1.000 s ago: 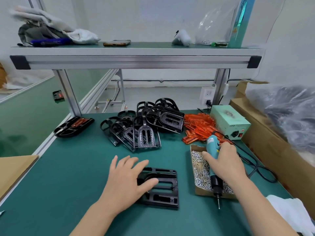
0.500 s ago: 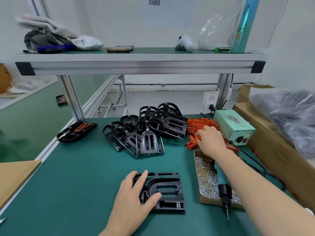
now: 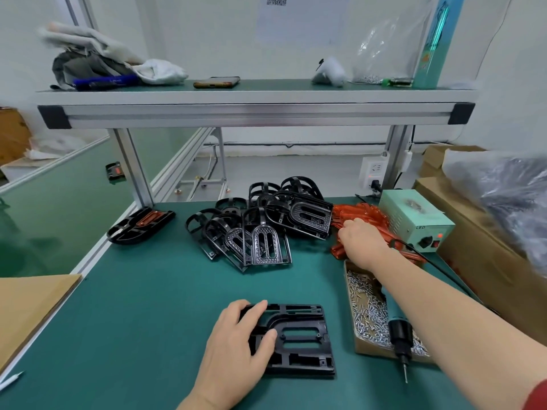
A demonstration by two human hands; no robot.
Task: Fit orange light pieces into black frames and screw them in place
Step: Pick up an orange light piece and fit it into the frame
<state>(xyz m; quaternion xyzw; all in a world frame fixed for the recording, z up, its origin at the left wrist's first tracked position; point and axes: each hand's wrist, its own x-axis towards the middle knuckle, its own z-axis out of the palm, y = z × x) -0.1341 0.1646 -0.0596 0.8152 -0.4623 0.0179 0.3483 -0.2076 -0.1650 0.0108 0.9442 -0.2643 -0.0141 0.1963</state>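
Observation:
A flat black frame (image 3: pixel 299 338) lies on the green table near me. My left hand (image 3: pixel 236 347) rests on its left side, fingers over the top-left corner and thumb on the middle bar. My right hand (image 3: pixel 362 241) reaches far right into the pile of orange light pieces (image 3: pixel 355 213), fingers curled down onto a piece there. The electric screwdriver (image 3: pixel 399 335) lies loose across the cardboard box of screws (image 3: pixel 362 303), partly under my right forearm, tip pointing toward me.
A heap of black frames (image 3: pixel 260 229) fills the table's middle back. One frame with an orange piece (image 3: pixel 142 223) lies far left. A green power box (image 3: pixel 414 220) and cardboard cartons (image 3: pixel 473 250) line the right; a shelf (image 3: pixel 254 113) spans overhead.
My right hand let go of the screwdriver, left it on the screw box, and moved back to the orange pile. My left hand stayed on the black frame, sliding toward its left edge.

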